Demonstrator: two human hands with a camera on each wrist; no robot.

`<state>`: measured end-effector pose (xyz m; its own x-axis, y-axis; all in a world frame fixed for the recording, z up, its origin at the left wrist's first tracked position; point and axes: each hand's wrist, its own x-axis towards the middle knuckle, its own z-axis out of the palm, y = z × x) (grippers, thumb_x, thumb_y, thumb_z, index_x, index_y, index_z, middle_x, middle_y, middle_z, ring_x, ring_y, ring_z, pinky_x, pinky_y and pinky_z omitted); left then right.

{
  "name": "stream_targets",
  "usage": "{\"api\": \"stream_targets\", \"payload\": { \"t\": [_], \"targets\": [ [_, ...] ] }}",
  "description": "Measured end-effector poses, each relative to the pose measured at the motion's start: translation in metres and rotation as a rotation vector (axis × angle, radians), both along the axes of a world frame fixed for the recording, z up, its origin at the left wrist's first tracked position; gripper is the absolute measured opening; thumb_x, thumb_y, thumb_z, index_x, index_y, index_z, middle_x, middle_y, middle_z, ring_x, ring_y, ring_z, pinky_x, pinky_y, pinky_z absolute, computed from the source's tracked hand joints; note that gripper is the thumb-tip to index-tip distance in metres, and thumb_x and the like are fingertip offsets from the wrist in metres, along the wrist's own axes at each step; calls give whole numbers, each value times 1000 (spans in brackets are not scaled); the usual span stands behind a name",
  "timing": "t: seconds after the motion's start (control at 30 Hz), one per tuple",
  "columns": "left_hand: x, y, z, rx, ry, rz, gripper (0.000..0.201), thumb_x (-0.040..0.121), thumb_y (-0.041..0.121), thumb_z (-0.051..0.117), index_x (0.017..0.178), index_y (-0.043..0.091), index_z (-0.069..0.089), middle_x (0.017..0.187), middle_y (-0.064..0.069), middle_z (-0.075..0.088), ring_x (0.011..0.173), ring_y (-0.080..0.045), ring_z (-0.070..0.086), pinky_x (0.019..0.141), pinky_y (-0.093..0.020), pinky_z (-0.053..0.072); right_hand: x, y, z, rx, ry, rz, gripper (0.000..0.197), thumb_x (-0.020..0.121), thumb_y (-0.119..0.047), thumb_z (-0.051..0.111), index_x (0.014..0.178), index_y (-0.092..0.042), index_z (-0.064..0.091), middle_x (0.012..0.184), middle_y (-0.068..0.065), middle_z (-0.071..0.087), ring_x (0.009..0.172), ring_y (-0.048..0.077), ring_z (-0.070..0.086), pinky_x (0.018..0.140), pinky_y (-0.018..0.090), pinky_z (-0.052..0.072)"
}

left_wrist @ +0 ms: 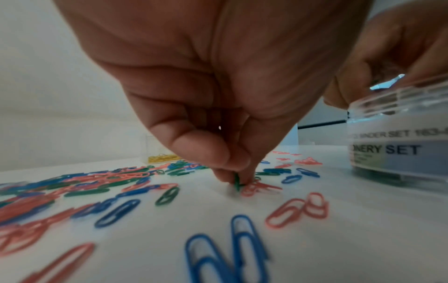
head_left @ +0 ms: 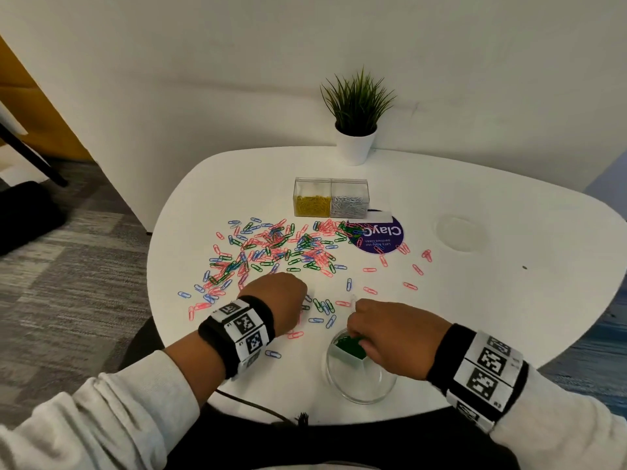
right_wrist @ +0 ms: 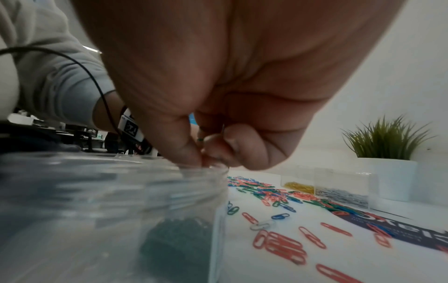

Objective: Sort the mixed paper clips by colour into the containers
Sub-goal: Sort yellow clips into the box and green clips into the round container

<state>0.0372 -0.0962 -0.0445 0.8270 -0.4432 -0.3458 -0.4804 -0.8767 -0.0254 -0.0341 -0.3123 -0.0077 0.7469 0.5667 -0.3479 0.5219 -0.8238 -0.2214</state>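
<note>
White rounded table [head_left: 509,212] against plain white wall [head_left: 237,62], potted plant [head_left: 356,123] at its far edge, grey carpet [head_left: 68,283] left.

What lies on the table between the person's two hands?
In the head view, a few green and blue paper clips lie between the left hand and right hand.

A person is wearing a light grey long-sleeved top [head_left: 112,412] and black wristbands [head_left: 234,337] on both wrists — each carrying white tiles printed with black square-code markers [head_left: 488,368] — while a thin black cable [right_wrist: 80,65] is trailing near the left sleeve.
</note>
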Motion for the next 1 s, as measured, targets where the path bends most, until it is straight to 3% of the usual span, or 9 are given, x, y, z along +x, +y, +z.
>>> {"api": "stream_targets", "payload": {
  "t": [0.2,0.33,0.43,0.53,0.63,0.73,0.87,0.93,1.0],
  "targets": [
    [6,0,2,-27,81,101,20,93,17,47,100,10,65,97,-4,65,86,-21,60,66,-27,40,-6,-6,-2,142,-17,-28,33,100,-29,46,133,-30,54,123,-6,58,108,14,55,94,31,46],
    [11,-3,5,-31,114,125,18,91,20,50,92,9,64,90,-3,64,80,-21,59,64,-27,41,-7,-10,-4,267,-93,-114,31,100,-35,51,129,-30,55,121,-11,53,104,6,50,90,18,39],
    [10,-7,8,-53,158,155,15,85,22,56,73,15,55,74,0,57,68,-18,54,59,-26,42,-7,-12,-14,270,-42,-230,24,101,-31,49,124,-26,56,117,-8,52,103,11,54,90,20,42],
    [9,-5,17,-102,180,159,17,82,26,60,75,10,61,77,-7,65,65,-19,56,58,-27,45,-10,-12,-24,302,57,-258,18,100,-26,50,117,-27,58,110,-8,56,94,6,52,84,18,42],
    [-2,-9,37,-277,165,42,13,83,25,60,84,13,66,80,-1,67,72,-16,59,64,-29,48,-11,-12,-25,378,127,-320,17,96,-30,58,113,-29,59,101,-14,60,84,2,54,75,13,41],
    [-28,-21,54,-479,220,-102,3,84,26,64,86,24,65,78,10,64,69,-4,57,67,-23,50,-11,-10,-21,471,233,-411,17,90,-33,66,105,-30,60,92,-13,65,77,6,63,72,20,52],
    [-53,-25,41,-394,138,-376,5,87,24,56,86,22,61,81,6,57,70,-16,54,63,-33,48,-7,-8,-15,554,294,-428,8,89,-27,66,96,-27,62,82,-8,67,69,11,67,68,29,58],
    [-59,-24,33,-304,61,-460,16,94,26,48,93,20,63,87,1,57,73,-22,56,63,-36,50,4,-9,-18,555,225,-438,8,92,-20,61,96,-26,64,82,-10,66,72,7,63,68,24,52],
    [-61,-20,32,-246,30,-498,27,99,33,42,108,23,65,96,1,61,83,-23,59,70,-38,51,20,-7,-23,469,116,-412,14,94,-18,56,101,-27,66,93,-14,65,79,3,57,75,19,42]
  ]
}}
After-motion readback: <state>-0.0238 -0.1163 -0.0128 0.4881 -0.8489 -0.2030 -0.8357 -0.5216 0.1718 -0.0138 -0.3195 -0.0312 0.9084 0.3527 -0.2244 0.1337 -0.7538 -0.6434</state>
